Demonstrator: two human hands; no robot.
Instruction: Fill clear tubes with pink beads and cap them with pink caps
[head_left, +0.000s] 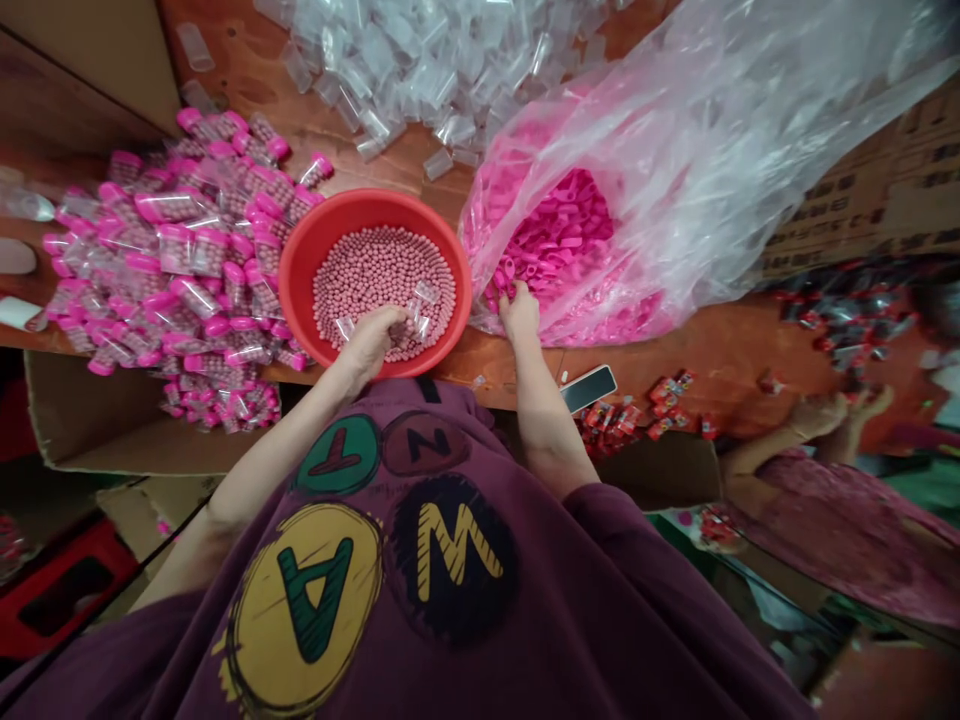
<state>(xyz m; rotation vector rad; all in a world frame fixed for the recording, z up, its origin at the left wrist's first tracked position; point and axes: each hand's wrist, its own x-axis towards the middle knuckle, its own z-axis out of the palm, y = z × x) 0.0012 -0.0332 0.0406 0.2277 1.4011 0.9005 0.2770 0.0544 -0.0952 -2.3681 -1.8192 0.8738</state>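
Note:
My left hand (375, 338) is over the near side of a red bowl (300, 250) of small pink beads (360, 265). Its fingers are curled together around something clear that I cannot make out. Several clear containers (426, 293) lie on the beads beside it. At the opening of a clear plastic bag (675, 180), my right hand (519, 310) touches the bright pink plastic pieces (570, 225) with its fingers bent together. Whatever its fingertips hold is too small to tell.
Left of the bowl lies a heap of bead-filled containers with pink caps (180, 250). Empty clear containers (427, 60) are piled behind. A phone (589, 388) and red pieces (611, 425) lie at the right front edge. Another person's hands (840, 412) are at the far right.

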